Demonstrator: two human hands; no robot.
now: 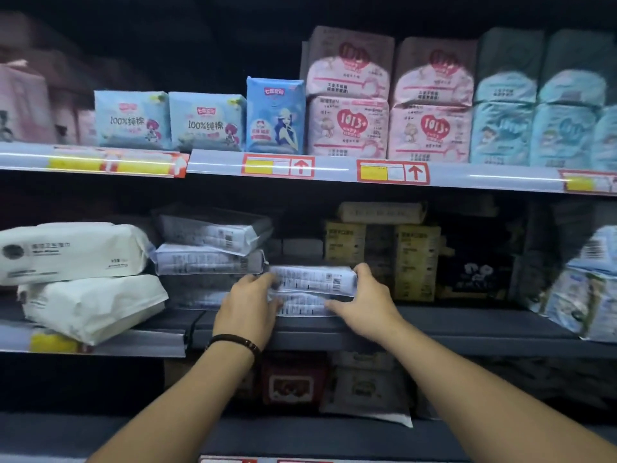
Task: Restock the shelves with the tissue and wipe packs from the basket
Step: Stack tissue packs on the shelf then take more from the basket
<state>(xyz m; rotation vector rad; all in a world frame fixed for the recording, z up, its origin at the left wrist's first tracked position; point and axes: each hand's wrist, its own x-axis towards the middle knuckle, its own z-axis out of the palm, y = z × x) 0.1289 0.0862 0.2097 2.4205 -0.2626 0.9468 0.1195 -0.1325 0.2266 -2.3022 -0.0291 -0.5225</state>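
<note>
Flat grey plastic wipe pack point(314, 279) is gripped endwise by left hand point(248, 307) and right hand point(365, 307), presumably for squaring on dark metal shelf point(450, 332).

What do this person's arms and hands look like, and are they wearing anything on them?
The left forearm and right forearm are bare, no sleeves in view. Neither the left hand nor the right hand wears a glove. A dark beaded bracelet circles the left wrist. No rings or watch show.
</note>
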